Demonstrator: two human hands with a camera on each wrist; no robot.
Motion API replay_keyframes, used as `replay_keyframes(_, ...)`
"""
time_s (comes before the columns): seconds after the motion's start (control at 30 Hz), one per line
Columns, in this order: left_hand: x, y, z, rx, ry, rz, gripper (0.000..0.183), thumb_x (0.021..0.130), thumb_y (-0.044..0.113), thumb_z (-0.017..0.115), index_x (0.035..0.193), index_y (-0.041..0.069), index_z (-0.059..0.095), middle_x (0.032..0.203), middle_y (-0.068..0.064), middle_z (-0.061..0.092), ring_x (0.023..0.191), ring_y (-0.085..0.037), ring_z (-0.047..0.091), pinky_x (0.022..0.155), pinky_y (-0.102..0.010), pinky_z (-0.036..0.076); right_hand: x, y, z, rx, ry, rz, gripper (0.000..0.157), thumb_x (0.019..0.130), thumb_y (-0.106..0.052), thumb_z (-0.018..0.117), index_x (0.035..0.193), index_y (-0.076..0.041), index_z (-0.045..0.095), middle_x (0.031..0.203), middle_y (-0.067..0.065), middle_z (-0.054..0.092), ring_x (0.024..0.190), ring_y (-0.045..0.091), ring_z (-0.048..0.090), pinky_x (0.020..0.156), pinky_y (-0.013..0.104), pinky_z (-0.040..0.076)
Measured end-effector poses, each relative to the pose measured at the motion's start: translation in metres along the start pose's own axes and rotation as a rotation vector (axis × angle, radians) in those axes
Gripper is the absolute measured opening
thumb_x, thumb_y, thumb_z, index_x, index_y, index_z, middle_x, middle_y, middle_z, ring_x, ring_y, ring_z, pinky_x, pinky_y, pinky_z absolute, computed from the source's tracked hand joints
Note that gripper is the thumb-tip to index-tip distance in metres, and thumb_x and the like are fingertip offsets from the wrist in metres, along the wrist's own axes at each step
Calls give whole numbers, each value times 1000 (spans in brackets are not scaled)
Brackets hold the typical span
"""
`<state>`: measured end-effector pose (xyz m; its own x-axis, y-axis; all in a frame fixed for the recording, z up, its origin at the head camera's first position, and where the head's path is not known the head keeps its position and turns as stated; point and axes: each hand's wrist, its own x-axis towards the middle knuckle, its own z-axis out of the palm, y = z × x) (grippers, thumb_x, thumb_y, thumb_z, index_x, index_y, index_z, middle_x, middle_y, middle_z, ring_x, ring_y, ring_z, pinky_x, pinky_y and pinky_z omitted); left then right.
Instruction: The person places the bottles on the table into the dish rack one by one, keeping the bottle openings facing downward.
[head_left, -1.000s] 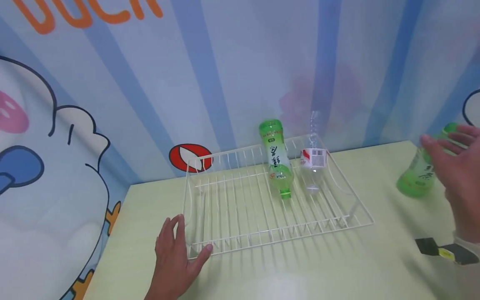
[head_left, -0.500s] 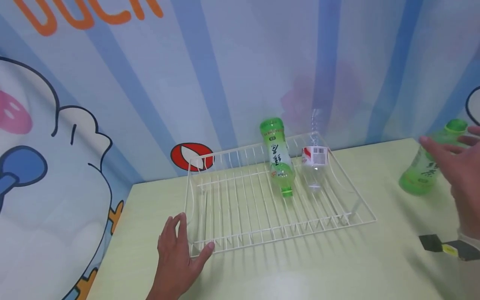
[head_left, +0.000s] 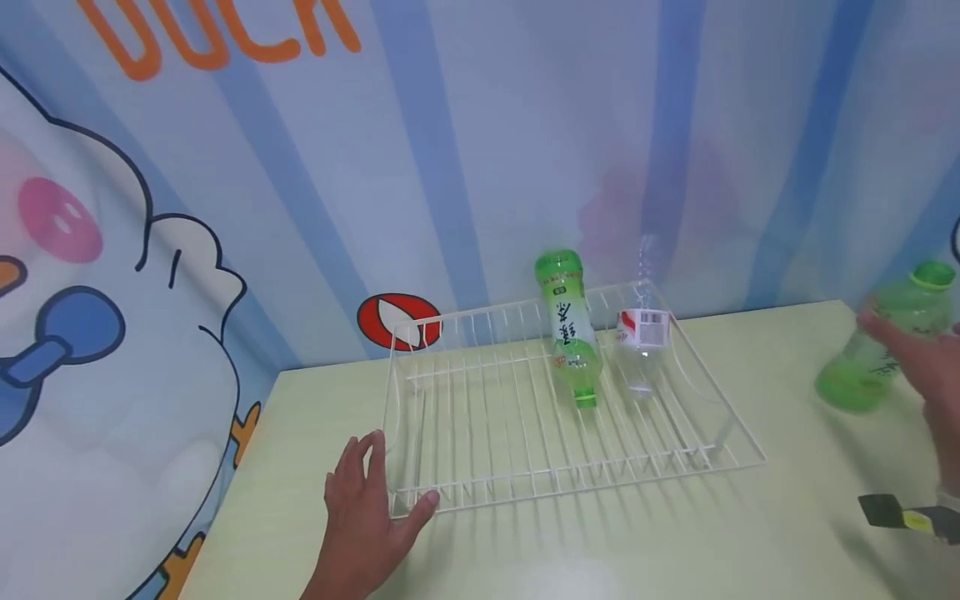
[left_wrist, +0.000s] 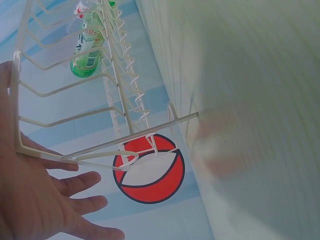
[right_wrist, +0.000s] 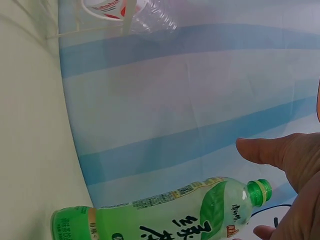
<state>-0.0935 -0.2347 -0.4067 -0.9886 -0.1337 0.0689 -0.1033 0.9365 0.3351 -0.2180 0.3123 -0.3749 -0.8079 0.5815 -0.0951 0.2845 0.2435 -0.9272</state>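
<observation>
My left hand [head_left: 367, 517] is at the front left corner of a white wire dish rack [head_left: 480, 417], thumb and fingers spread along its rim. In the left wrist view, several straight fingers [left_wrist: 82, 185] extend past the rack's corner. Inside the rack, a green tea bottle [head_left: 566, 325] leans neck down. Right of it a clear bottle [head_left: 643, 329] with a red and white label is also neck down. My right hand [head_left: 933, 367] is beside an upright green tea bottle [right_wrist: 170, 210] on the table. Its thumb points out straight, apart from the bottle; other fingers are mostly hidden.
A pale table [head_left: 615, 542] runs back to a blue striped wall [head_left: 510, 142] with cartoon prints. The rack's back edge lies close to this wall. A black and yellow band [head_left: 907, 518] is at my right wrist.
My right hand has lowered along the upright bottle, whose neck now shows above it. The head view has shifted slightly. My left hand stays at the rack's corner.
</observation>
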Motion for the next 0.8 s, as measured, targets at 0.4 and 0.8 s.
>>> replay_keyframes(0.4, -1, -1, 2, -4, 8, 9, 102, 87, 57, 67, 155, -3, 20, 158, -20, 20, 147, -41, 10, 110, -73, 8, 3, 45, 7, -237, 73, -118, 109, 86, -50, 70, 160, -19, -3, 163, 19, 14, 146, 44, 20, 111, 65, 24)
replay_keyframes(0.8, 0, 0, 2, 7, 2, -8, 102, 87, 57, 68, 156, -2, 20, 158, -20, 19, 146, -41, 11, 109, -74, 9, 24, 69, 25, -244, -20, -114, 115, 82, -38, 78, 154, 0, -4, 152, 38, 20, 138, 53, 25, 111, 64, 25)
